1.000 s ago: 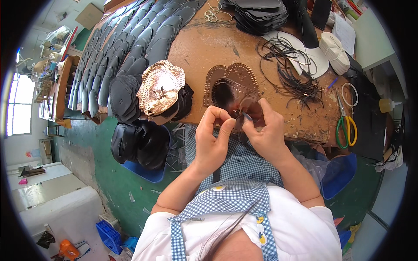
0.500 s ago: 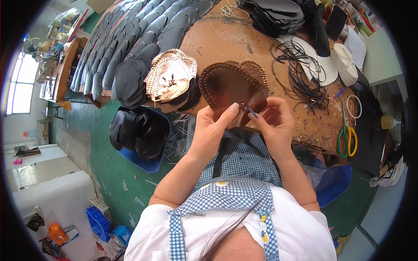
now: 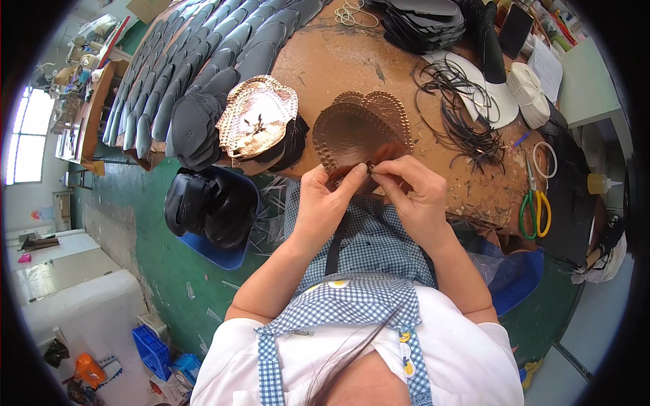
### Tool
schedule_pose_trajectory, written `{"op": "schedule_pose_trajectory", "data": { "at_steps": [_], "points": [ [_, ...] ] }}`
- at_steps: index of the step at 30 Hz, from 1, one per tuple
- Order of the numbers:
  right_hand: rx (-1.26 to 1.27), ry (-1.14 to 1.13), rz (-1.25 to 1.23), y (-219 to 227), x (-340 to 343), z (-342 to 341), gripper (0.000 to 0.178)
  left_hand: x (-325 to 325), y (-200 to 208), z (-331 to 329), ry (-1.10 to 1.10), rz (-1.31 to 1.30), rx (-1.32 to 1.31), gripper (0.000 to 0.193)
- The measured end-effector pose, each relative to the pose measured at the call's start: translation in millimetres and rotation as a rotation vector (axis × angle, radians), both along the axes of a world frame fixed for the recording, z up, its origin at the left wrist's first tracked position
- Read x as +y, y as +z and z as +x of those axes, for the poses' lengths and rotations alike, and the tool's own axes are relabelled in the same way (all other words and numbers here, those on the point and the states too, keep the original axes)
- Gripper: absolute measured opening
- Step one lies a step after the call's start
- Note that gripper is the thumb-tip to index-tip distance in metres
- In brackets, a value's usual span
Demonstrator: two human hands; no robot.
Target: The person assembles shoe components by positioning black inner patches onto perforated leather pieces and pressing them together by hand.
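Both hands meet at the near edge of the desk (image 3: 318, 61) over a brown leather piece (image 3: 352, 132) with punched holes along its rim. Left hand (image 3: 323, 203) has thumb and fingers pinched closed on the near edge of the piece; right hand (image 3: 413, 196) is pinched tight too, on what looks like a thin lace or needle at the same spot — too small to tell which. To do this well, I'd judge: keep the left pinch right beside the hole being worked so the edge stays flat, pull the strand snug and even, don't twist it. The desk is worn brown wood, cluttered — a shiny bronze piece (image 3: 261, 118) on dark ones, rows of dark soles (image 3: 176, 88), loose black laces (image 3: 460, 115), green-handled scissors (image 3: 535, 203). The floor (image 3: 156, 250) is green, with a blue tray (image 3: 223, 254) of black parts at the left.
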State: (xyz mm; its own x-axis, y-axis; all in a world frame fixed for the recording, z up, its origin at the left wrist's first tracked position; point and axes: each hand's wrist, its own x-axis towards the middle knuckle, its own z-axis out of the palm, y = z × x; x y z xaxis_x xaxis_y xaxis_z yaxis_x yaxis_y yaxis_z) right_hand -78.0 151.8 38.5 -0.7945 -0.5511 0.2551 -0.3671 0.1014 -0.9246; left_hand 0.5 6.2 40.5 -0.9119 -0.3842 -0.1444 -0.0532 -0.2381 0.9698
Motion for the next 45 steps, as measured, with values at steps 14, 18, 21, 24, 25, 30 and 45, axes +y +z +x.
{"op": "schedule_pose_trajectory", "data": {
  "at_steps": [14,18,21,24,25,30,45],
  "points": [
    [-0.565,0.103,-0.186,-1,4,-8,0.018,-10,-2,-2,0.014,0.078,-0.064,0.016],
    [-0.531,0.101,-0.071,1,6,-7,0.017,-6,0,-3,0.010,0.077,-0.072,0.015],
    [-0.528,0.090,-0.091,-3,7,-8,0.014,-2,3,-2,-0.009,0.009,-0.078,0.014],
    [-0.538,0.089,-0.046,0,5,-9,0.012,-3,-2,-1,-0.024,0.022,-0.074,0.015],
    [-0.537,0.089,-0.047,-1,4,-8,0.012,-3,-4,-1,-0.025,0.021,-0.073,0.015],
    [-0.561,0.147,-0.108,-2,4,-7,0.011,-4,-7,-4,0.028,-0.027,-0.031,0.016],
    [-0.613,0.018,-0.051,4,2,-11,0.005,3,-11,1,-0.025,-0.432,0.009,0.014]
  ]
}}
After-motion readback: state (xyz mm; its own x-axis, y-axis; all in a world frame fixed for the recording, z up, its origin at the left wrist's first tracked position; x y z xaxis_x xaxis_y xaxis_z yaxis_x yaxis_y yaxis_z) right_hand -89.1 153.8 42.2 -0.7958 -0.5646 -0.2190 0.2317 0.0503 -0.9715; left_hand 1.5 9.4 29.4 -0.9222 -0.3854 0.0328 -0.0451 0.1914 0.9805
